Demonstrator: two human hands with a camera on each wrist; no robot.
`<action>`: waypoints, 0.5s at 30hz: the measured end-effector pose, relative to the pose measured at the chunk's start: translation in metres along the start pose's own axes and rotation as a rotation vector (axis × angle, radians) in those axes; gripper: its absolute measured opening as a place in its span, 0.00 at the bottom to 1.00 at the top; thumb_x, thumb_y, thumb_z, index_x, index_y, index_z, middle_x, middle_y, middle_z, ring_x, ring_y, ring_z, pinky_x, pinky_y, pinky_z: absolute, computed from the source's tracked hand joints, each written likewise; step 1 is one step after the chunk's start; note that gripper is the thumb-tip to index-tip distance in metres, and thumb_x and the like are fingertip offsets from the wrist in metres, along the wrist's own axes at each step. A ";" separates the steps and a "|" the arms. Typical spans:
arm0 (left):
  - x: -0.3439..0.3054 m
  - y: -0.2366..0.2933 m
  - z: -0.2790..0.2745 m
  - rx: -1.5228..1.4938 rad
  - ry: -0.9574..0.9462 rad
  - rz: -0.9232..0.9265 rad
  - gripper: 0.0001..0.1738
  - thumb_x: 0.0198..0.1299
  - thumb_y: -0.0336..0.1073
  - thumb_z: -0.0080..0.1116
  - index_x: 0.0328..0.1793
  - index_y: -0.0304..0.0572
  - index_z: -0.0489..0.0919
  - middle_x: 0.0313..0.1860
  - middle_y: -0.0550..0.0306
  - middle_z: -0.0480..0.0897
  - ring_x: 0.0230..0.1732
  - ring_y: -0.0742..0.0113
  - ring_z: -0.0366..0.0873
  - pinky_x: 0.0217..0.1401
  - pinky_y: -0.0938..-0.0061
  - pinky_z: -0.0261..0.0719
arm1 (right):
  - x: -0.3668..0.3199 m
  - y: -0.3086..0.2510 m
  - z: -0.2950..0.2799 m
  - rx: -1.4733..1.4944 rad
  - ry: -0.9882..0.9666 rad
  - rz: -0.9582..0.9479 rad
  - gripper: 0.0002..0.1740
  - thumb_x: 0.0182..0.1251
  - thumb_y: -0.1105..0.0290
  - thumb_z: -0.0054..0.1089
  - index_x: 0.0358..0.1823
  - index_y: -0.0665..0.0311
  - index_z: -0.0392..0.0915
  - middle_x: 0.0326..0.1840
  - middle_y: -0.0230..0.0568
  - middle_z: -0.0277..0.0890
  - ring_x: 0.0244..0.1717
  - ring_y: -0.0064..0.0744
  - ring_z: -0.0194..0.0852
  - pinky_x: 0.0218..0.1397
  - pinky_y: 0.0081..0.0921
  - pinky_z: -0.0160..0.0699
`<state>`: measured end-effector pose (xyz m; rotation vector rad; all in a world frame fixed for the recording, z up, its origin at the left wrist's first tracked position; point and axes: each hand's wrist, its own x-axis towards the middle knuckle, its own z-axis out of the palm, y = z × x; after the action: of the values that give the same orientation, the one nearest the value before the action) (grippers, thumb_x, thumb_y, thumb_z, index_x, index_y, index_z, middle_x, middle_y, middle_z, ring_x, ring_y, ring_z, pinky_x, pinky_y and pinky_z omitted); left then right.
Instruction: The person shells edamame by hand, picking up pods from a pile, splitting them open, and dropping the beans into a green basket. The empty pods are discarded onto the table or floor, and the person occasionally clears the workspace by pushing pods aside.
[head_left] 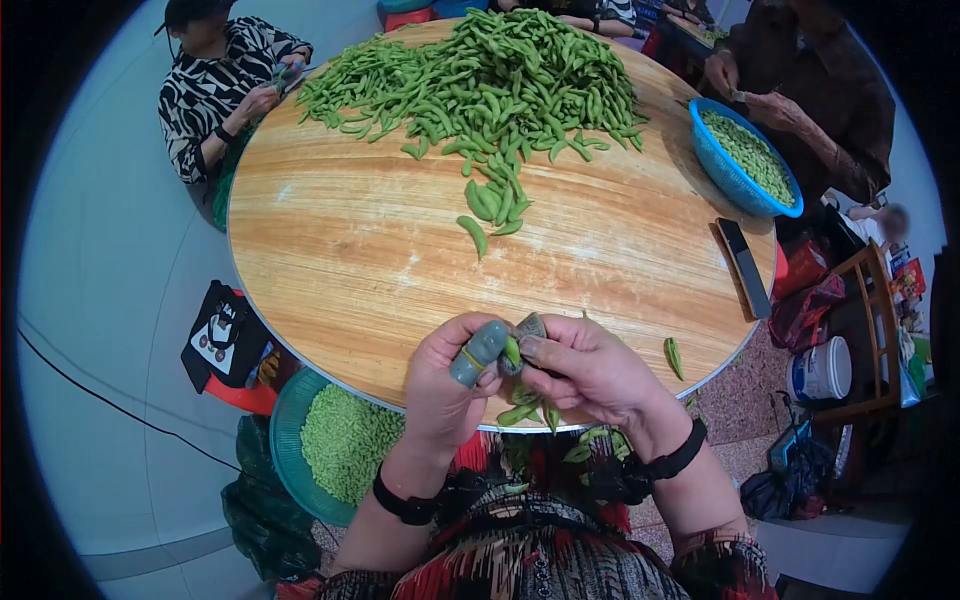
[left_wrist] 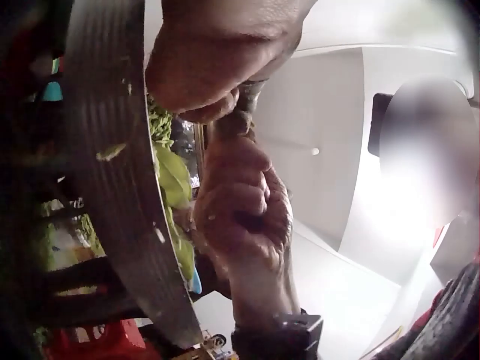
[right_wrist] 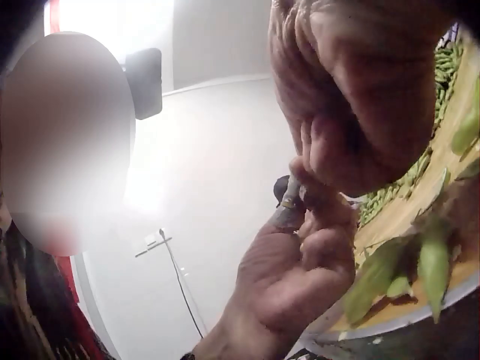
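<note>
Close over the near table edge, a green bean pod (head_left: pixel 513 352) sits between my two hands in the head view. My left hand (head_left: pixel 437 375) pinches it; a grey-green cover (head_left: pixel 480 355) with a yellow band wraps the thumb. From the other side my right hand (head_left: pixel 592 372) grips the pod with thumb and curled fingers; a grey cover (head_left: pixel 531 325) shows at a fingertip. In the right wrist view the left hand (right_wrist: pixel 292 281) meets the right hand (right_wrist: pixel 360 90), the pod mostly hidden. Opened pods (head_left: pixel 520 410) lie below the hands.
A large heap of pods (head_left: pixel 510 85) covers the far side of the round wooden table (head_left: pixel 330 240). At right are a blue basket (head_left: pixel 705 150) of beans and a phone (head_left: pixel 742 268). A green basin (head_left: pixel 290 440) of shelled beans stands lower left. Other people sit around the table.
</note>
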<state>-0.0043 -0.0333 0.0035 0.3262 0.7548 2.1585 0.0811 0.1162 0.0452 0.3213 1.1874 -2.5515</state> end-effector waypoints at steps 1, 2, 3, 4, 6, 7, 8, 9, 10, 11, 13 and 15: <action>-0.001 -0.001 0.001 -0.022 0.051 0.015 0.10 0.54 0.21 0.54 0.43 0.35 0.76 0.31 0.61 0.77 0.26 0.81 0.70 0.25 0.90 0.62 | 0.001 0.001 0.001 -0.128 0.027 -0.023 0.08 0.72 0.67 0.45 0.39 0.64 0.70 0.23 0.27 0.67 0.16 0.09 0.50 0.17 0.10 0.47; -0.001 -0.002 0.001 -0.022 0.051 0.016 0.10 0.54 0.21 0.54 0.43 0.35 0.76 0.31 0.61 0.77 0.26 0.81 0.70 0.25 0.90 0.62 | 0.001 0.002 0.002 -0.255 0.053 -0.046 0.09 0.73 0.66 0.44 0.38 0.64 0.70 0.23 0.27 0.66 0.17 0.10 0.51 0.18 0.11 0.49; -0.001 -0.002 0.001 0.047 0.113 0.066 0.09 0.54 0.22 0.55 0.42 0.34 0.77 0.31 0.61 0.78 0.26 0.80 0.70 0.27 0.90 0.64 | 0.001 0.002 0.002 -0.254 0.053 -0.046 0.09 0.73 0.66 0.44 0.38 0.64 0.70 0.23 0.27 0.66 0.17 0.10 0.51 0.18 0.11 0.49; -0.002 -0.002 0.001 0.115 0.176 0.114 0.08 0.54 0.22 0.56 0.41 0.34 0.77 0.31 0.60 0.78 0.27 0.79 0.71 0.28 0.89 0.65 | -0.001 0.000 0.003 -0.261 0.045 -0.037 0.10 0.73 0.66 0.43 0.37 0.64 0.69 0.23 0.26 0.66 0.17 0.11 0.51 0.19 0.11 0.50; -0.002 0.002 0.002 0.222 0.196 0.107 0.08 0.53 0.22 0.57 0.40 0.35 0.78 0.31 0.60 0.78 0.28 0.78 0.72 0.30 0.87 0.67 | -0.002 0.001 0.000 -0.268 0.036 -0.025 0.11 0.73 0.65 0.42 0.36 0.65 0.69 0.23 0.26 0.65 0.18 0.12 0.52 0.20 0.12 0.51; -0.002 0.004 0.002 0.332 0.213 0.100 0.08 0.52 0.23 0.58 0.39 0.35 0.79 0.30 0.60 0.78 0.28 0.77 0.73 0.31 0.85 0.68 | -0.001 0.003 -0.004 -0.272 0.023 -0.032 0.12 0.74 0.65 0.41 0.36 0.65 0.69 0.23 0.26 0.65 0.18 0.11 0.52 0.19 0.11 0.51; 0.000 0.003 0.000 0.333 0.214 0.099 0.08 0.52 0.23 0.58 0.39 0.35 0.79 0.30 0.60 0.78 0.28 0.77 0.73 0.31 0.85 0.68 | 0.000 0.004 -0.006 -0.276 0.010 -0.041 0.13 0.74 0.64 0.40 0.36 0.65 0.69 0.23 0.26 0.65 0.17 0.11 0.51 0.19 0.11 0.50; 0.002 -0.001 -0.004 0.704 0.208 0.323 0.08 0.53 0.24 0.59 0.40 0.36 0.80 0.28 0.62 0.78 0.27 0.77 0.72 0.28 0.85 0.66 | 0.000 0.004 -0.004 -0.275 0.010 -0.041 0.13 0.74 0.64 0.40 0.36 0.65 0.69 0.23 0.26 0.65 0.17 0.11 0.51 0.19 0.11 0.50; 0.004 -0.002 -0.005 1.073 0.194 0.551 0.08 0.53 0.25 0.60 0.40 0.37 0.80 0.27 0.63 0.77 0.25 0.78 0.71 0.25 0.85 0.65 | -0.001 0.002 -0.001 -0.210 0.020 -0.025 0.13 0.74 0.65 0.40 0.36 0.65 0.69 0.23 0.26 0.65 0.17 0.11 0.51 0.19 0.11 0.49; 0.004 0.000 -0.005 1.074 0.191 0.554 0.08 0.53 0.25 0.60 0.40 0.37 0.80 0.27 0.63 0.77 0.25 0.78 0.71 0.25 0.85 0.65 | -0.002 0.000 0.001 -0.147 0.032 -0.010 0.13 0.74 0.65 0.40 0.36 0.65 0.68 0.23 0.27 0.65 0.17 0.10 0.51 0.18 0.10 0.49; 0.000 0.006 0.001 1.240 -0.029 0.692 0.12 0.48 0.24 0.62 0.41 0.36 0.81 0.25 0.63 0.76 0.25 0.73 0.72 0.29 0.80 0.69 | -0.006 -0.004 -0.002 -0.060 -0.007 0.003 0.13 0.74 0.65 0.39 0.36 0.65 0.69 0.23 0.27 0.65 0.16 0.10 0.50 0.18 0.10 0.48; -0.008 0.010 0.009 1.209 -0.054 0.624 0.13 0.47 0.24 0.62 0.42 0.36 0.81 0.24 0.63 0.75 0.25 0.73 0.72 0.30 0.79 0.69 | -0.008 -0.005 -0.001 0.032 -0.047 0.019 0.13 0.74 0.65 0.39 0.36 0.65 0.69 0.22 0.27 0.65 0.16 0.10 0.49 0.18 0.10 0.48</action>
<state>-0.0009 -0.0408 0.0173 1.3607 2.0777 1.9152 0.0872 0.1218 0.0507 0.2776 1.1229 -2.5490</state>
